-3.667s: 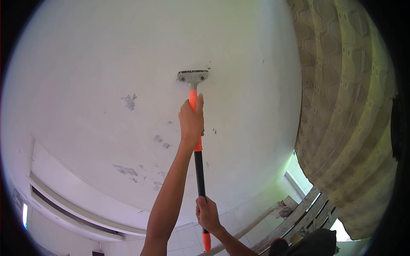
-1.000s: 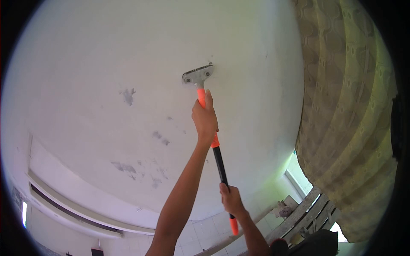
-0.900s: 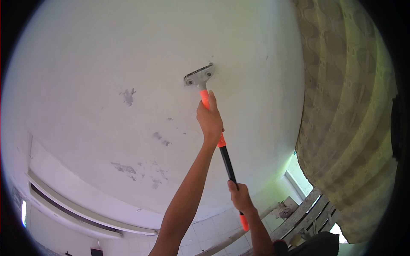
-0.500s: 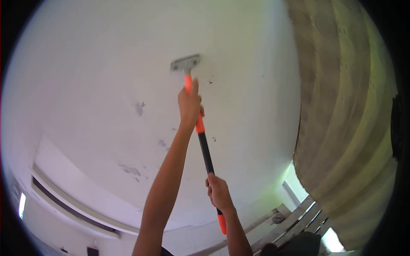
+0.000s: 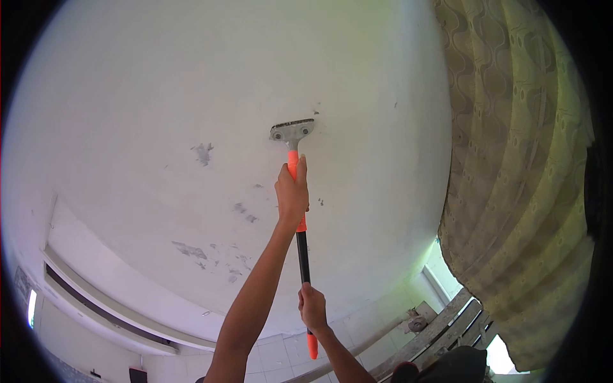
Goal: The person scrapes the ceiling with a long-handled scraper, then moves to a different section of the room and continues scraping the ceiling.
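Observation:
A long-handled scraper [image 5: 303, 255] has a grey metal head, orange grips and a black shaft. Its head lies against or very near the pale wall [image 5: 159, 76], just below a small dark chip. My left hand [image 5: 292, 195] is wrapped round the upper orange grip, thumb pointing up toward the head. Lower down, my right hand [image 5: 313, 307] grips the shaft just above the orange end. Grey patches [image 5: 203, 154] mark the wall left of the scraper, with several more lower down.
A patterned curtain [image 5: 498, 179] hangs at the right. Wooden slats [image 5: 440, 332] and a dark object [image 5: 450, 367] are at the lower right. A long ledge [image 5: 115, 306] with a dark recess runs across the lower left.
The scraper head and both my hands have moved down in view, and the shaft stands more upright. Both hands keep their hold.

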`<action>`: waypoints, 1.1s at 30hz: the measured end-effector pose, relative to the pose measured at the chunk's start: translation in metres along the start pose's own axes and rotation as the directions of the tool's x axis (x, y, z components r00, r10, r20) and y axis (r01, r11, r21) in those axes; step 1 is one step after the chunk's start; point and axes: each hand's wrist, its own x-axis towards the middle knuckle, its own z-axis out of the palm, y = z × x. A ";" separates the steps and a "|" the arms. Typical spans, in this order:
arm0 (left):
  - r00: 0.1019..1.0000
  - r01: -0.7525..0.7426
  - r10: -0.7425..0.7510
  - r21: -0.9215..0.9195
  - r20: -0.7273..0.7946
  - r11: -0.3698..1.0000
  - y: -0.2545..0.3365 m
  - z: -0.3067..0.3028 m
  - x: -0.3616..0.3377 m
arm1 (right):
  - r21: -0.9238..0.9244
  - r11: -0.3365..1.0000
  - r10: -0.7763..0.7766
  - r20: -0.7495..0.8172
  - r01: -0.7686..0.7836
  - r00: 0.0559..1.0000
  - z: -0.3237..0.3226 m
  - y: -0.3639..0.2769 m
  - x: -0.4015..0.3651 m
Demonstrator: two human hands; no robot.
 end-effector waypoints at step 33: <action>1.000 -0.010 0.010 0.072 -0.005 0.997 0.010 -0.007 0.002 | 0.021 1.000 0.011 0.065 -0.012 0.998 0.017 -0.010 -0.003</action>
